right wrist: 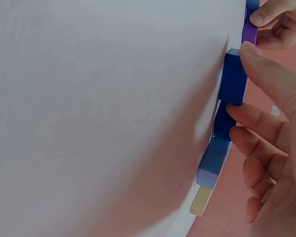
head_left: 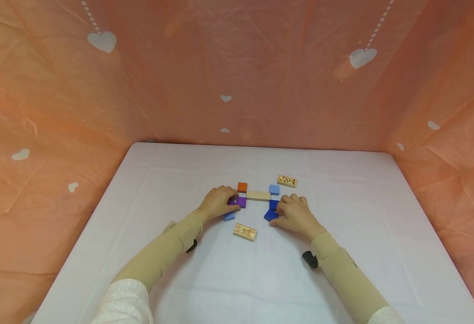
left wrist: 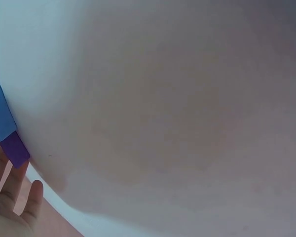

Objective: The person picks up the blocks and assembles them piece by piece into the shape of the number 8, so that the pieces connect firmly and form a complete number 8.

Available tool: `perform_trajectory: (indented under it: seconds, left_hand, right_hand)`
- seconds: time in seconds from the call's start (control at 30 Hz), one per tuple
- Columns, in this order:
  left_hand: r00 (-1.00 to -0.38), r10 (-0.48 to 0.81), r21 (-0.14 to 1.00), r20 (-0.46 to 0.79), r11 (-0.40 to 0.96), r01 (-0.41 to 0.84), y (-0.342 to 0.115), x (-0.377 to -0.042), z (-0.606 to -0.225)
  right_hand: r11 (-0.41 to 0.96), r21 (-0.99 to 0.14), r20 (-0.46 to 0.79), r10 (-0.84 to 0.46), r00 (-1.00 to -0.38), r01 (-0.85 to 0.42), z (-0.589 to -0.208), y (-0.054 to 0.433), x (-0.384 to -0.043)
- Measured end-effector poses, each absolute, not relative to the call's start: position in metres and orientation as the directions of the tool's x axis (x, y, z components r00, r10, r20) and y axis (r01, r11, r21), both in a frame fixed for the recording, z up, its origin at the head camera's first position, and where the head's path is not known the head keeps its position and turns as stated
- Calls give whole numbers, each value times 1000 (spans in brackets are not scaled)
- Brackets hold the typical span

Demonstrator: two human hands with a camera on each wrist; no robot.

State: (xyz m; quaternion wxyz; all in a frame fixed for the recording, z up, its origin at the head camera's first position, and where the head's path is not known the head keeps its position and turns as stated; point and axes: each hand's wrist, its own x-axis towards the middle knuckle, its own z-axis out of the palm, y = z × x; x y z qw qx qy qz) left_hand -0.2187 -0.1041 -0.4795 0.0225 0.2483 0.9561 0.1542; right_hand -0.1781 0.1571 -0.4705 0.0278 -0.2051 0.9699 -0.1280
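Observation:
In the head view, my left hand [head_left: 219, 201] pinches a purple block [head_left: 231, 202] between thumb and fingers. Another purple block [head_left: 241, 202] lies against its right side, and a light blue block [head_left: 229, 216] is just nearer me. My right hand [head_left: 296, 215] pinches a dark blue block [head_left: 271, 215], which sits turned at an angle; the right wrist view has the thumb and index finger on this dark blue block [right wrist: 233, 79]. Beyond it lies a second dark blue block [head_left: 274, 204], partly hidden by fingers. A pale wooden plank [head_left: 258, 196] spans between the two groups.
An orange block [head_left: 242, 187] and a light blue block [head_left: 274, 189] stand at the plank's far corners. One printed wooden tile [head_left: 287, 181] lies at the back right, another printed tile [head_left: 245, 231] in front. The white table [head_left: 342, 288] meets orange curtains.

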Motion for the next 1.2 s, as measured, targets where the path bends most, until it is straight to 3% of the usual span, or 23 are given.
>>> perform_trajectory:
  seconds: [0.47, 0.83, 1.2]
  left_hand:
    - [-892, 452, 372, 19, 825, 426, -106, -216, -477]
    - [-865, 478, 327, 154, 801, 501, -114, -212, -479]
    - [-856, 477, 315, 197, 797, 516, -122, -203, -477]
  right_hand:
    - [880, -255, 3, -413, -911, -400, -471, 157, -179]
    - [881, -260, -4, -411, -912, -396, -470, 156, -179]
    - [882, -262, -5, -407, -914, -391, -471, 157, -179]
